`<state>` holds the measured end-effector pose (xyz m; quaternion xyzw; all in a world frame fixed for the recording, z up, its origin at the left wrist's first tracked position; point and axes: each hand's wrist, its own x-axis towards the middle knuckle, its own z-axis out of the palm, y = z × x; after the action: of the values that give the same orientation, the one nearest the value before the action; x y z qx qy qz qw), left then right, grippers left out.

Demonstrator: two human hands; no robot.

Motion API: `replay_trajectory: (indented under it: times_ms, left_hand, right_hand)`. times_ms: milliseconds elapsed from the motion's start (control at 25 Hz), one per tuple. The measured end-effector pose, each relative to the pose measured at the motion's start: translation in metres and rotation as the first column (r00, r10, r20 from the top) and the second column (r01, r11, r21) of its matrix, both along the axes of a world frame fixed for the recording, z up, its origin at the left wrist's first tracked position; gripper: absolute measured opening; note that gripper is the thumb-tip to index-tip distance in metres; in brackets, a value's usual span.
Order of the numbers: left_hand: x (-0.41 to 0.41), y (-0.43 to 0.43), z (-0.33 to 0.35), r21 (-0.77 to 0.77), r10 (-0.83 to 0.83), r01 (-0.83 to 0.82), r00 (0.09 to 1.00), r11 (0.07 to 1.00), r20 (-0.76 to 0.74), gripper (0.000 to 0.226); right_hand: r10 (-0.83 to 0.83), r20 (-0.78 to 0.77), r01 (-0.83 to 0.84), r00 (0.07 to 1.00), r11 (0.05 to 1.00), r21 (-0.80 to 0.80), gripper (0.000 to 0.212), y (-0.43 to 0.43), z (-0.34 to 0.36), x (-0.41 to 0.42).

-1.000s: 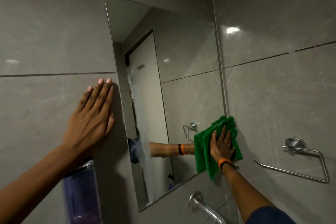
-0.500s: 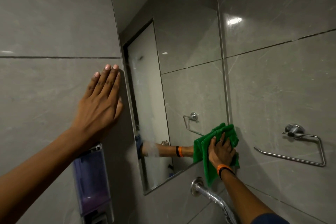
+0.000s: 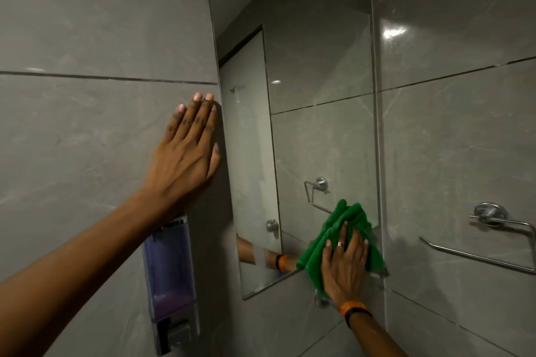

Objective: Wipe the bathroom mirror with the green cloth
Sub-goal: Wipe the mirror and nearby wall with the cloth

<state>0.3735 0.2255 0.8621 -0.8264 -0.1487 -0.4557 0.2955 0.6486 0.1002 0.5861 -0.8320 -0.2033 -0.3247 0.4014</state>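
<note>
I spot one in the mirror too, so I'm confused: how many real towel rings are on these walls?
1: the real towel ring hangs on the right-hand wall, right of the mirror. The second one is only its reflection. More may lie outside the view.

The left hand (image 3: 185, 153) lies flat on the grey tiled wall (image 3: 87, 124), just left of the tall frameless mirror (image 3: 319, 81); the clear purple soap dispenser (image 3: 171, 278) hangs below it; the right hand (image 3: 343, 266) presses the folded green cloth (image 3: 345, 220) on the mirror's bottom right corner; the shiny metal towel ring (image 3: 493, 229) sits further right.

Right hand (image 3: 343, 264) covers the green cloth's (image 3: 346, 219) middle; the towel ring (image 3: 504, 240) runs off frame right, and the soap dispenser's (image 3: 171, 281) top hides behind the forearm.
</note>
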Motion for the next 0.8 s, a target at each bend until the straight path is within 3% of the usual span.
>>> replay_trajectory:
  times_ms: [200, 280, 800]
  left_hand:
    - [0.001, -0.001, 0.001, -0.002, 0.014, -0.014, 1.000, 1.000, -0.011, 0.068]
    - [0.000, 0.000, 0.001, -0.002, 0.018, -0.018, 1.000, 1.000, -0.005, 0.068]
    - [-0.002, 0.000, 0.001, 0.006, 0.031, -0.031, 0.999, 1.000, -0.013, 0.068]
  right_hand:
    - [0.175, 0.285, -0.174, 0.942, 0.984, -0.028, 0.065, 0.026, -0.002, -0.048]
    - [0.238, 0.332, -0.251, 0.913, 0.968, -0.003, 0.066, 0.043, 0.001, -0.078]
    - [0.286, 0.273, -0.347, 0.919, 0.913, 0.212, 0.069, 0.080, 0.031, -0.154]
